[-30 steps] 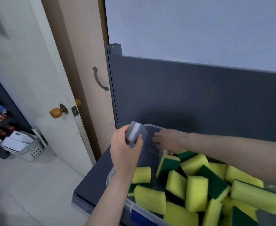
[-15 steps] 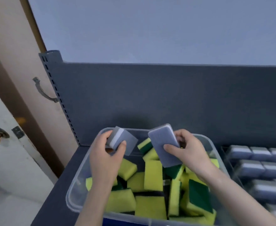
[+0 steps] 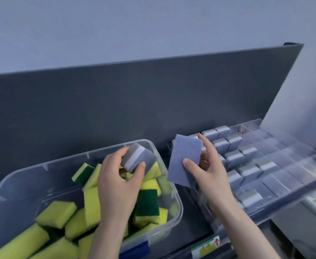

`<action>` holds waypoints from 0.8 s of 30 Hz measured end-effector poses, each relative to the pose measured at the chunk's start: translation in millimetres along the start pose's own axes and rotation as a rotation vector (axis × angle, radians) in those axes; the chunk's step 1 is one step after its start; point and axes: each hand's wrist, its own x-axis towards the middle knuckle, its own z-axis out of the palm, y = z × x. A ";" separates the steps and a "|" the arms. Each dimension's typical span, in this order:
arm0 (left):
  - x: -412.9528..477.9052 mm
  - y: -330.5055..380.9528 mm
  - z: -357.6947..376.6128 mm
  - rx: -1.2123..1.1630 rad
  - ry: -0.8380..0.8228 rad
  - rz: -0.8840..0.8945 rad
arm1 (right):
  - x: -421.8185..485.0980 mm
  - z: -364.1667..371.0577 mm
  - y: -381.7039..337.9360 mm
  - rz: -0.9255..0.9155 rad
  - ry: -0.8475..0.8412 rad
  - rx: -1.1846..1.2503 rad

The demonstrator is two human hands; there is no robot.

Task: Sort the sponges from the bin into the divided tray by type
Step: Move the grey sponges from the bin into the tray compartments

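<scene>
Item 1: grey rectangular foam sponge with a white middle band (image 3: pixel 138 159), at centre frame, above the far right corner of the bin.
Item 2: flat blue-grey rectangular sponge (image 3: pixel 185 157), broad face towards the camera, just right of centre, over the left end of the tray.
Left hand (image 3: pixel 116 186): curled round Item 1, thumb on the near side and fingers over the far side.
Right hand (image 3: pixel 209 174): grips Item 2, thumb laid across its face and fingers behind.
Source: clear plastic bin (image 3: pixel 177 206), lower left, piled with yellow sponges with dark green backs (image 3: pixel 91 204).
Destination: clear plastic divided tray (image 3: pixel 284 195), right of frame, with rows of grey banded sponges (image 3: pixel 233 157) standing in its compartments. The compartments at its right end are too blurred to read.
Handling (judged): light, soft, compressible and not fragile, and unlikely to slip.
Hold point (judged): across the two long edges, squeezed lightly so the block keeps its shape and slots upright into a compartment.
Risk (judged): a hard squeeze may let the sponge spring crooked on release.
</scene>
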 end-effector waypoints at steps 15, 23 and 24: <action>-50.2 118.0 138.9 0.017 -0.039 0.035 | 59.9 -187.2 19.7 -0.031 0.018 0.045; -87.6 168.8 188.9 -0.022 -0.109 -0.048 | 89.0 -284.8 39.3 0.004 -0.112 0.008; -91.4 172.5 193.8 -0.021 -0.124 -0.059 | 91.6 -293.6 42.9 0.001 -0.136 -0.010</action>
